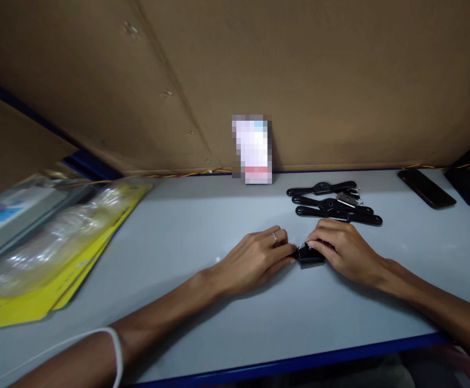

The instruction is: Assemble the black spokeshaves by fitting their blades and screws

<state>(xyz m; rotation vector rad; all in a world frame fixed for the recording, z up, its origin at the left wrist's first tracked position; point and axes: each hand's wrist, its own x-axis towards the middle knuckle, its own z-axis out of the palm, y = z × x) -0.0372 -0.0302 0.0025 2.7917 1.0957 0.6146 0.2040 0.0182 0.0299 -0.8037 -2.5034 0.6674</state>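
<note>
Starts at far left with a grey packet (6, 218) with blue patches, lying on the table (170, 215). Continues beside it with crumpled clear plastic (53, 242), partly over yellow cards (36, 304) that overlap each other. Loops next around the left forearm: a white cord (118, 353). Stands upright farther back, against the brown board (319, 81): a pixelated panel (257, 151), contents unreadable.

Closes the left hand (261, 256), ringed on one finger, over the left end of a black tool (310, 257), thumb and fingers pinching it. Keeps this tool on or just above the table, between both hands; cannot tell which. Shows a metal edge on its near side. Pinches its upper right part with the right hand (342, 245), thumb against index finger, the other fingers curled; cannot tell whether a small part is also between the fingertips.

Lie just behind the right hand, roughly side by side: three spares (322, 188), black and long-handled, with a metal piece (346, 199) among them at the right. Ends with a dark phone (427, 188), flat near the back edge, and a black object (469, 187) beside it.
</note>
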